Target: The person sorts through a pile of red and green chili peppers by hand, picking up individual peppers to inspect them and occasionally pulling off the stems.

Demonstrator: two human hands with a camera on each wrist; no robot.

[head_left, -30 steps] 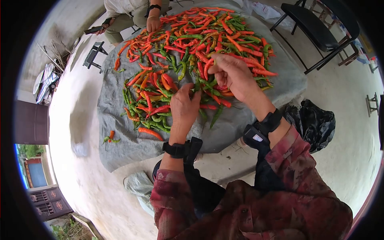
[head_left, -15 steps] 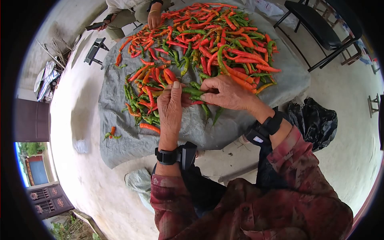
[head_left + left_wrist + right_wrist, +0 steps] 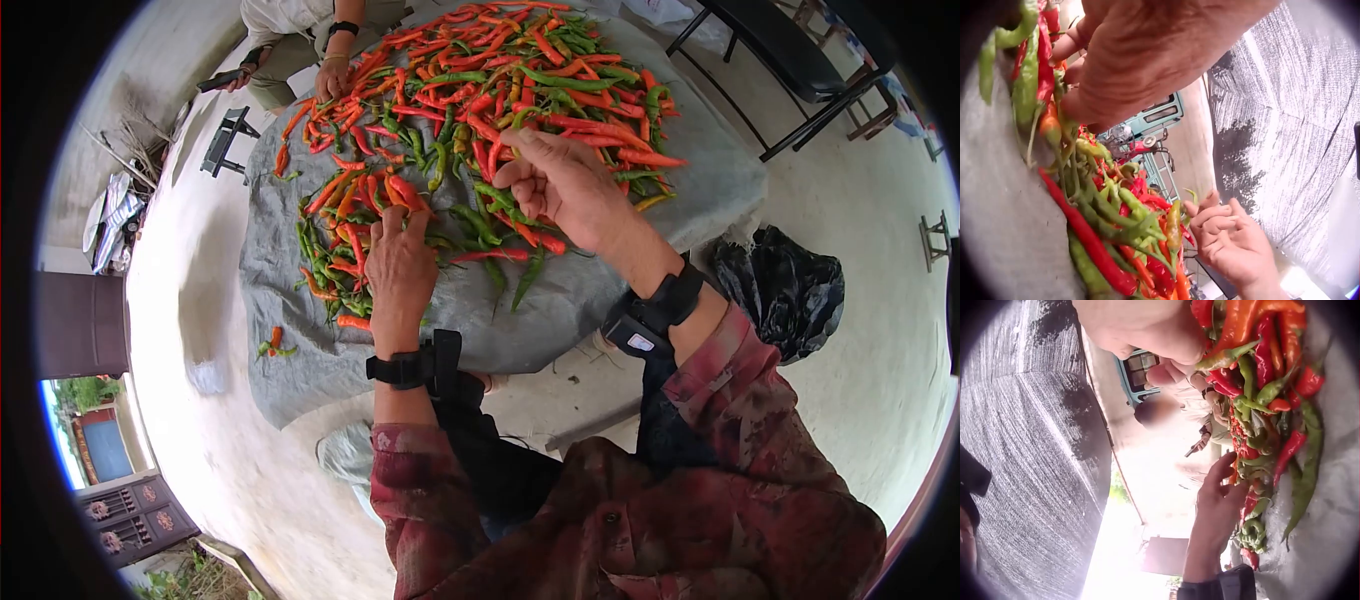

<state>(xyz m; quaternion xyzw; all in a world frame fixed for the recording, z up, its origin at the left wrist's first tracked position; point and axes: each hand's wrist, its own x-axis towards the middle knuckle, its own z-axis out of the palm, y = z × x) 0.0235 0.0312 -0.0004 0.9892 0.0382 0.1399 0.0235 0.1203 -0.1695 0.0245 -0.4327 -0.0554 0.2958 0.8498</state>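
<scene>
My left hand (image 3: 402, 265) is over the near left part of the chili peppers, its fingers loosely bent. In the left wrist view its fingertips are right at a red chili pepper (image 3: 1045, 69) beside a green one (image 3: 1025, 94). Further right, my right hand (image 3: 575, 190) is raised over the heap (image 3: 600, 130). Its thumb and curled fingers pinch the end of a yellowish-green chili pepper (image 3: 1225, 357), mostly hidden by the hand in the head view. Between the hands lie several green chili peppers (image 3: 478, 226) and a red one (image 3: 495, 256).
A grey cloth (image 3: 310, 375) lies under the peppers. Across it, another person's hand (image 3: 333, 75) touches the far edge of the heap. A black plastic bag (image 3: 785, 290) is on the floor at right, below a black chair (image 3: 785, 60). A small stool (image 3: 228, 140) stands left.
Both hands were close together over the green chili peppers half a second ago. Since then the left hand has gone left and the right hand has lifted up toward the heap.
</scene>
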